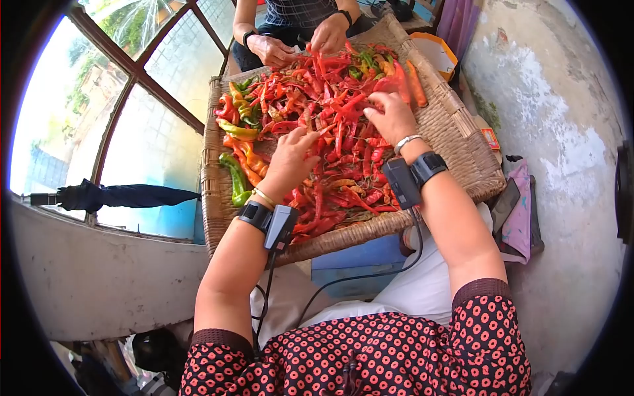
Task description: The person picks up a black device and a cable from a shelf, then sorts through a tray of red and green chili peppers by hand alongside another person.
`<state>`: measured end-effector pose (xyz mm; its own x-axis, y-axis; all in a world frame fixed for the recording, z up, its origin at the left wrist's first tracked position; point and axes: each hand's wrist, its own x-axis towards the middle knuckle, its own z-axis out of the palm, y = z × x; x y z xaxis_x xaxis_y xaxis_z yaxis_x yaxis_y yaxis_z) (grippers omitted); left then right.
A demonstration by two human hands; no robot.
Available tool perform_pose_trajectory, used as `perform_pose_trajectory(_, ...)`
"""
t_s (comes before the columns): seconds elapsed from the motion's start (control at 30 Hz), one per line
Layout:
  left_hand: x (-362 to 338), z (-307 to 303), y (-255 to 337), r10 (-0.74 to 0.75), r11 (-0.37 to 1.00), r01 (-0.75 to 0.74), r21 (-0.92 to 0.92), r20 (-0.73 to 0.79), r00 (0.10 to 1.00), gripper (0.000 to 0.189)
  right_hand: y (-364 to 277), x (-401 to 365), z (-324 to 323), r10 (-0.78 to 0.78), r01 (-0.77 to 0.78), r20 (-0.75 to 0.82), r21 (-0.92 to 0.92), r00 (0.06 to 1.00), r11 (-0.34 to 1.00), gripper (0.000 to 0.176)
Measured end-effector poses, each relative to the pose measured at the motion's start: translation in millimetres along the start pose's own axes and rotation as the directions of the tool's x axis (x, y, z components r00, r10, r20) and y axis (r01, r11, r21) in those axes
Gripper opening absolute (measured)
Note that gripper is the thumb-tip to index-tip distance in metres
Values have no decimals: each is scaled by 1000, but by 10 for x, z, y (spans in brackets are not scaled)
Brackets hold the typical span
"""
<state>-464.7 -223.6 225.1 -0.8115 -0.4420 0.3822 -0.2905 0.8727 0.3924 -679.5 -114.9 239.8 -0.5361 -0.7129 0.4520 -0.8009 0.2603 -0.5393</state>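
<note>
Red chili peppers, many of them wrinkled, are heaped on a woven wicker tray. My left hand hovers at the near left of the heap, its thumb and fingers apart, with nothing clearly held. At the right of the heap, my right hand has its thumb and fingertips closed around a red chili pepper; the fingertips partly hide it. Green peppers and orange peppers lie along the tray's left side. A wristband with a cabled box is on each of my wrists.
Across the tray, another person's hands work at the heap's far edge. A folded dark umbrella lies by the window at left. A worn wall stands at right, and an orange-rimmed container sits behind the tray. Cables hang over my lap.
</note>
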Motion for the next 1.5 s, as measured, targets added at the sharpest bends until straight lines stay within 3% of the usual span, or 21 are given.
perform_pose_trajectory(0.03, -1, 21, 28, 65, 993, -71, 95, 56, 996, 48, -115, 15, -72, 115, -192, 362, 185, 925, 964, 32)
perform_pose_trajectory(0.07, 2, 42, 51, 125, 972, -145, 183, 119, 985, 52, -156, -18, 0, -123, -31, 402, 355, 907, 934, 34)
perform_pose_trajectory(0.13, -2, 117, 43, 154, 962, -177, 208, 122, 981, 55, -215, -139, 81, -203, 19, 596, 300, 777, 954, 35)
perform_pose_trajectory(0.2, 3, 118, 65, 26, 985, -70, 155, 269, 963, 52, -257, -210, 229, -255, 158, 650, 205, 716, 966, 37)
perform_pose_trajectory(0.27, 5, 103, 33, 64, 982, -101, 162, 220, 973, 41, -282, -227, 271, -215, 159, 673, 145, 707, 976, 36)
perform_pose_trajectory(0.33, 8, 62, -1, 66, 982, -118, 147, 314, 947, 23, -311, -213, 230, -148, 263, 749, -36, 646, 964, 34)
perform_pose_trajectory(0.4, 11, 9, 7, 34, 987, -86, 139, 339, 940, 18, -315, -181, 186, -91, 222, 752, -75, 653, 972, 28)
perform_pose_trajectory(0.53, -1, -41, -104, 16, 1000, -17, 0, 349, 937, 14, -148, -35, 77, -161, 203, 435, -52, 886, 978, 25)
perform_pose_trajectory(0.6, 15, -137, -98, -23, 1000, 28, -9, 367, 930, 14, -136, 12, -76, -118, 31, 314, 268, 942, 963, 23)
perform_pose_trajectory(0.67, 9, -170, -116, -64, 997, 76, -16, 388, 920, 15, -184, 54, -212, 32, -220, 342, 527, 939, 821, 20)
perform_pose_trajectory(0.7, 0, -159, -137, -39, 999, 44, -9, 323, 946, 17, -159, 82, -210, -13, -176, 263, 680, 965, 712, 20)
perform_pose_trajectory(0.77, -15, -125, -153, -15, 1000, 15, 2, 257, 966, 19, -125, 113, -251, 92, -238, 228, 781, 969, 577, 19)
perform_pose_trajectory(0.87, 3, -37, -88, -186, 982, 182, 40, 254, 949, 25, -15, 176, -260, 134, -218, 174, 843, 976, 492, 23)
perform_pose_trajectory(0.93, 19, 13, -30, -291, 943, 252, 219, 172, 941, 28, 115, 194, -142, 211, -284, 195, 752, 958, 595, 25)
perform_pose_trajectory(0.97, 26, 35, -8, -292, 943, 252, 219, 171, 941, 28, 138, 178, -115, 214, -268, 172, 422, 962, 866, 32)
perform_pose_trajectory(1.0, 31, 56, 11, -289, 932, 238, 274, 162, 944, 27, 153, 159, -69, 214, -268, 172, 422, 962, 866, 32)
perform_pose_trajectory(1.07, 29, 62, 21, -286, 918, 225, 327, 153, 946, 25, 112, 66, 30, -7, -140, 418, 319, 908, 937, 32)
perform_pose_trajectory(1.2, 27, 15, -20, -275, 946, 200, 255, 306, 911, 23, -104, -104, 213, -341, 246, 567, 239, 750, 939, 40)
perform_pose_trajectory(1.27, 18, -31, -79, -277, 956, 222, 193, 337, 900, 23, -202, -153, 289, -325, 255, 585, 200, 743, 946, 39)
perform_pose_trajectory(1.37, 39, -104, -103, -285, 958, 273, 88, 389, 876, 24, -302, -215, 295, -169, 267, 658, -50, 733, 962, 33)
perform_pose_trajectory(1.5, 91, -204, -45, -351, 933, 359, 30, 303, 886, 25, -299, -194, 325, 9, 173, 697, -190, 717, 967, 30)
